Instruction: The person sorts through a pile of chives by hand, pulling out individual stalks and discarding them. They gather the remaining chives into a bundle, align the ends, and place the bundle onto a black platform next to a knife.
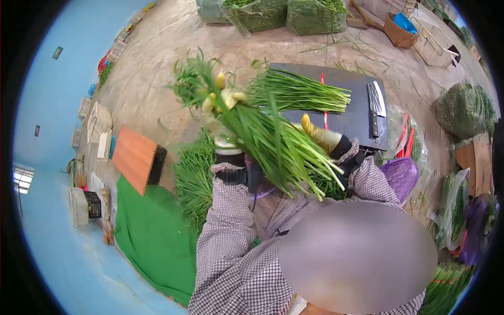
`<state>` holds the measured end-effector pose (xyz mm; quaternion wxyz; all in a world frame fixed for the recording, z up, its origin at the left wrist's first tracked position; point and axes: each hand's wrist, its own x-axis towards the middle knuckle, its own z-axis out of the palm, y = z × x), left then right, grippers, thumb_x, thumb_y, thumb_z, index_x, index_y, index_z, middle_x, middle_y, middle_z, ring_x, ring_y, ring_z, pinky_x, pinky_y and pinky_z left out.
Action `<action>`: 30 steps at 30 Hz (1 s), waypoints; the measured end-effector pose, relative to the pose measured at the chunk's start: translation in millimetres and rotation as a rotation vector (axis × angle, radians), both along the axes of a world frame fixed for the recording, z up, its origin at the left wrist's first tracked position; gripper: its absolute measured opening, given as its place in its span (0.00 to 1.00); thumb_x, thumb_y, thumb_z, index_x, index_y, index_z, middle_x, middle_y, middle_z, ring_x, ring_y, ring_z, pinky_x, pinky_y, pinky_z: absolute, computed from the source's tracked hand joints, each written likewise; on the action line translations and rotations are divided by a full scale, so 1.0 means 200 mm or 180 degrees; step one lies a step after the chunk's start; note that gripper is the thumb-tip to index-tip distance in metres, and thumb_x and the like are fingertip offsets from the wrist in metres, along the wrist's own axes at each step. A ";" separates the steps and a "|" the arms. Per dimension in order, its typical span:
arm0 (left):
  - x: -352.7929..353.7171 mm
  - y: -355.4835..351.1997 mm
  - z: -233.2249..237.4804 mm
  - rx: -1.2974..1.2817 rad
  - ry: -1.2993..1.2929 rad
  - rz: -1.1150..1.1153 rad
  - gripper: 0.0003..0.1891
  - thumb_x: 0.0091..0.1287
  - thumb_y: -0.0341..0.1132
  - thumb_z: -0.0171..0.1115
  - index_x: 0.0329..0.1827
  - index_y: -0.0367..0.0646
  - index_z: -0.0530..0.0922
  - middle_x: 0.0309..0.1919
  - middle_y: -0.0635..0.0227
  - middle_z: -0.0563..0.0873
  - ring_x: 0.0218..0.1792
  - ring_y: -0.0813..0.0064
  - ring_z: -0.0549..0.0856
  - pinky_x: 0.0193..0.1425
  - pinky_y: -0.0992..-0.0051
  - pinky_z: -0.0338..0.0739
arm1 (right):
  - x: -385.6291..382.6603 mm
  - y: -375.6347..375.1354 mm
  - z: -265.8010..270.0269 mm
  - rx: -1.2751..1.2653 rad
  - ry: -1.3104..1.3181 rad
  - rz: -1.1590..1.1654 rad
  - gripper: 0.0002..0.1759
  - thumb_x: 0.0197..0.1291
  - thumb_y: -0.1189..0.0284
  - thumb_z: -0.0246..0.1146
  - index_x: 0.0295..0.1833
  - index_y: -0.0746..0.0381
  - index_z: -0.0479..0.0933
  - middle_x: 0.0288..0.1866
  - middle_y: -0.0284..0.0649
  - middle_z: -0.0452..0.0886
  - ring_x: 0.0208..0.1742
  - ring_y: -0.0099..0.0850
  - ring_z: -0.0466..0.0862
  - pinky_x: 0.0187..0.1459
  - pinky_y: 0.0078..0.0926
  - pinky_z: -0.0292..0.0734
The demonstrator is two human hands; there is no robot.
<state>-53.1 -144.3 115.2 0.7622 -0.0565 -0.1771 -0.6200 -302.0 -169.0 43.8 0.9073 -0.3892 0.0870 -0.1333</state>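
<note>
A: Location of the bunch of green stalks (pixel 286 142)?

B: Raised above the lap, just off the near left part of the dark board (pixel 359 79). Oriented with leaves to the upper left, pale stem ends fanned toward the body.

A: Grip state, left hand (pixel 226 100)?

B: Gloved, closed around the leafy part of the bunch. Probably held there to leave the stem ends free.

A: And right hand (pixel 323 136)?

B: Gloved, beside the stems, thumb raised. Impossible to determine any grip, with fingers partly hidden by stalks.

A: Placement of the second bundle (pixel 304 92)?

B: Flat on the board, across a red strip (pixel 325 121). Presumably so laid to keep both strip ends accessible.

A: And the knives (pixel 375 102)?

B: Along the right edge, apart from the bundle, visible handle toward the body. Likely positioned for easy reach without obstructing the board.
</note>
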 end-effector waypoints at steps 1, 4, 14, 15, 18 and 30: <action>-0.04 -0.02 0.01 0.0054 -0.0066 0.0010 0.25 0.73 0.36 0.58 0.70 0.32 0.72 0.24 0.76 0.76 0.33 0.78 0.78 0.55 0.69 0.80 | -0.01 0.04 -0.08 0.0284 -0.0016 0.0078 0.52 0.66 0.28 0.44 0.78 0.60 0.67 0.74 0.43 0.74 0.71 0.33 0.74 0.71 0.35 0.70; -0.03 -0.08 -0.06 -0.0171 -0.0325 -0.0350 0.28 0.74 0.36 0.57 0.74 0.29 0.67 0.28 0.71 0.78 0.37 0.73 0.79 0.63 0.64 0.78 | 0.02 0.18 -0.29 0.0875 -0.0104 0.0054 0.54 0.59 0.23 0.45 0.74 0.56 0.72 0.66 0.41 0.81 0.63 0.32 0.81 0.63 0.35 0.78; -0.05 -0.17 -0.28 0.0405 -0.0095 -0.0176 0.23 0.73 0.35 0.58 0.67 0.31 0.75 0.28 0.71 0.74 0.36 0.73 0.77 0.62 0.66 0.77 | -0.29 0.34 -0.41 0.0115 0.0000 -0.0037 0.54 0.59 0.32 0.63 0.77 0.64 0.66 0.70 0.46 0.78 0.68 0.35 0.79 0.69 0.38 0.75; -0.04 -0.20 -0.32 0.0629 -0.0131 0.0071 0.22 0.73 0.36 0.57 0.66 0.31 0.76 0.28 0.70 0.74 0.36 0.72 0.77 0.62 0.66 0.78 | -0.28 0.33 -0.30 0.0023 -0.0103 0.0102 0.54 0.59 0.34 0.65 0.77 0.64 0.66 0.69 0.46 0.78 0.69 0.37 0.79 0.69 0.39 0.75; -0.02 -0.24 -0.33 0.0259 -0.0094 -0.0102 0.22 0.73 0.36 0.57 0.65 0.31 0.76 0.28 0.70 0.75 0.36 0.71 0.78 0.62 0.66 0.78 | -0.25 0.34 -0.20 -0.0046 -0.0249 0.0150 0.52 0.59 0.40 0.70 0.77 0.63 0.65 0.67 0.49 0.79 0.66 0.44 0.81 0.67 0.43 0.77; 0.04 -0.16 -0.18 0.0628 -0.0497 -0.0009 0.28 0.75 0.44 0.58 0.72 0.35 0.72 0.42 0.61 0.83 0.49 0.62 0.82 0.69 0.52 0.77 | -0.19 0.44 -0.02 0.0066 0.0845 -0.0429 0.16 0.69 0.64 0.69 0.52 0.63 0.77 0.34 0.35 0.81 0.23 0.16 0.73 0.22 0.12 0.67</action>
